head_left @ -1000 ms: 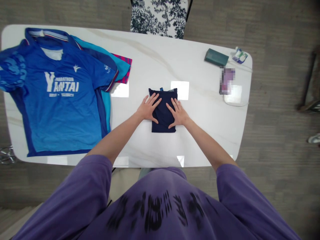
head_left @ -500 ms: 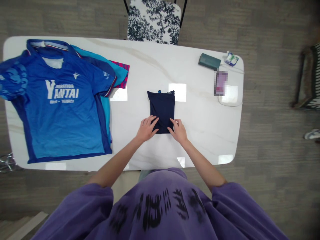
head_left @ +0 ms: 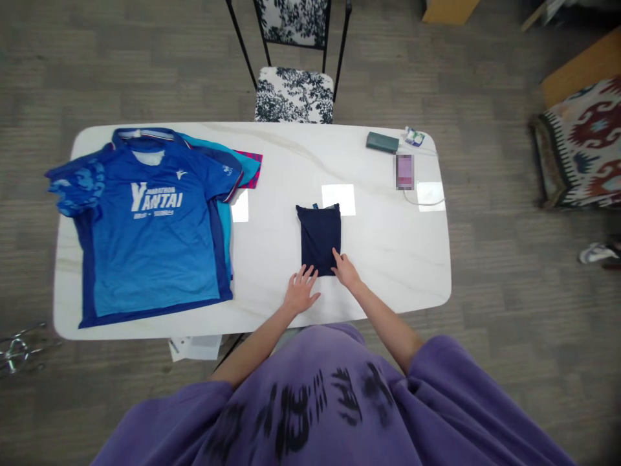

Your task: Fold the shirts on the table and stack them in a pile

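A dark navy garment (head_left: 320, 236), folded into a small rectangle, lies flat on the white table (head_left: 272, 239) in front of me. A small blue tag shows at its far edge. My left hand (head_left: 301, 291) rests at its near left corner, fingers spread, with the fingertips at the cloth's edge and the palm over the table. At the near right side, my right hand (head_left: 345, 269) touches the cloth with its index finger stretched out. Neither hand grips the cloth.
Blue sports shirts (head_left: 160, 239) lie stacked flat at the left of the table. A dark green case (head_left: 382, 142), a small white packet (head_left: 414, 136) and a blurred purple phone-like object (head_left: 404, 172) with a cable sit at the far right. A patterned chair (head_left: 294, 96) stands beyond the far edge.
My left hand has drawn back from on top of the folded garment to its near edge. My right hand stays at its right side. The camera view has shifted, showing more floor and chair.
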A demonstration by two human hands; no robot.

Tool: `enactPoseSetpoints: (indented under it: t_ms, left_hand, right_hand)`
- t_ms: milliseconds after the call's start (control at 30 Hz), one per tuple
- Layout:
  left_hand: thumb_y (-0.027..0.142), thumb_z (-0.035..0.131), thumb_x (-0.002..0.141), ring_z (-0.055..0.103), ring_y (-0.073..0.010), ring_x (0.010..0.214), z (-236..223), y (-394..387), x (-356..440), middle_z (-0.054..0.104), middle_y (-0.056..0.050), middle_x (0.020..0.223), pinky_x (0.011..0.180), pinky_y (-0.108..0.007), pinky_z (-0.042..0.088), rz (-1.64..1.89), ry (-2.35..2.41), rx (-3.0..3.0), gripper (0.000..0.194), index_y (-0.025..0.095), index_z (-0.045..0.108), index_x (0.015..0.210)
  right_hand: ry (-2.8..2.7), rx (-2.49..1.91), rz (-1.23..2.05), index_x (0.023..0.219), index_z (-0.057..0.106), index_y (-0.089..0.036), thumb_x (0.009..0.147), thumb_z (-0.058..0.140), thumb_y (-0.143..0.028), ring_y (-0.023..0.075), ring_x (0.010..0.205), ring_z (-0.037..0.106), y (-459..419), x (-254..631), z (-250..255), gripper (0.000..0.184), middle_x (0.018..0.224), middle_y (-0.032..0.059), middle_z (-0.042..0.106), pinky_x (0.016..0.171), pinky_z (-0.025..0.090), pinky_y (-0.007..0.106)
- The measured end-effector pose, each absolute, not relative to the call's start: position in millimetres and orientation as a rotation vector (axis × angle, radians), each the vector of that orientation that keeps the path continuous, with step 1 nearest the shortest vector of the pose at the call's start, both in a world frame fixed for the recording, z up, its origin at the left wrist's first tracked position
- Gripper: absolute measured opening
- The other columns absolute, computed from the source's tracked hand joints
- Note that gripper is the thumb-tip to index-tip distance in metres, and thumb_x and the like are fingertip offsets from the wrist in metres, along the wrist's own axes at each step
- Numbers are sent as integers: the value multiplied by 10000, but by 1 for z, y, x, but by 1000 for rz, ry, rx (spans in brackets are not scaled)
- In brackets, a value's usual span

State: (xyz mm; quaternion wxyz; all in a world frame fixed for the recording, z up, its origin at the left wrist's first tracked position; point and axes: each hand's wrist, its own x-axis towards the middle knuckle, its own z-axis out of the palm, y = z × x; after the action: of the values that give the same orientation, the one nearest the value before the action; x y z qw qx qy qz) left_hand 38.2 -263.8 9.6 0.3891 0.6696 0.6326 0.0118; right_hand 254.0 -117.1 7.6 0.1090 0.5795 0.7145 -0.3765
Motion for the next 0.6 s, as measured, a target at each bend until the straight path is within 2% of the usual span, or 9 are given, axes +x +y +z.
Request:
enactPoseSetpoints:
  t_ms: [100, 167, 267, 333, 400, 500, 600]
  left_hand:
    - [463, 712, 1142, 211, -426, 1908, 13, -313, 49, 369, -169, 2016, 1494, -714, 255, 4, 1547, 1759, 811, 264, 540, 1909]
    - [451, 666, 1179, 294, -418, 1878, 16, -335, 58, 439, -175, 1981, 1484, -699, 297, 8, 1533, 1792, 723, 263, 591, 1874]
    - [360, 583, 1216, 335, -366, 1869, 20, -341, 78, 463, -138, 1972, 1505, -645, 312, 48, 1534, 1856, 665, 294, 579, 1878]
    - [298, 550, 1221, 299, -322, 1890, 19, -328, 94, 427, -84, 1998, 1533, -595, 293, 78, 1537, 1904, 687, 326, 531, 1908]
    - [254, 541, 1216, 230, -307, 1916, 14, -306, 110, 364, -54, 2030, 1554, -584, 261, 90, 1565, 1936, 730, 332, 480, 1938]
    - [243, 658, 1161, 102, -358, 1944, 1, -270, 128, 251, -85, 2066, 1570, -663, 167, 67, 1642, 1946, 848, 288, 415, 1971]
    - [312, 788, 1105, 57, -426, 1942, -12, -243, 141, 212, -122, 2072, 1556, -736, 104, 7, 1686, 1935, 942, 261, 415, 1969]
  right_hand:
    - [2075, 1747, -1115, 1930, 464, -346, 1058, 852, -219, 259, 1157, 795, -179, 280, 22, 963, 1338, 85, 740, 1153, 649, 371]
    - [2089, 1780, -1119, 1902, 519, -352, 1040, 876, -237, 273, 1181, 792, -209, 299, 29, 940, 1352, 94, 742, 1170, 654, 389]
    - [2131, 1862, -1101, 1916, 499, -347, 1123, 793, -324, 295, 1320, 771, -210, 315, 33, 846, 1480, 131, 701, 1248, 641, 430]
    - [2159, 1930, -1086, 1951, 428, -349, 1180, 691, -325, 295, 1375, 759, -179, 314, 30, 814, 1534, 145, 665, 1283, 630, 458]
    - [2172, 1971, -1094, 1967, 390, -357, 1186, 647, -268, 283, 1341, 773, -134, 304, 25, 827, 1559, 150, 645, 1285, 630, 464]
    - [2165, 1866, -1126, 1961, 412, -349, 1153, 627, -161, 260, 1268, 798, -71, 285, 16, 857, 1598, 156, 612, 1281, 628, 431]
    - [2168, 1710, -1162, 1944, 457, -311, 1122, 628, -110, 262, 1298, 796, -33, 281, 5, 863, 1613, 162, 602, 1295, 612, 392]
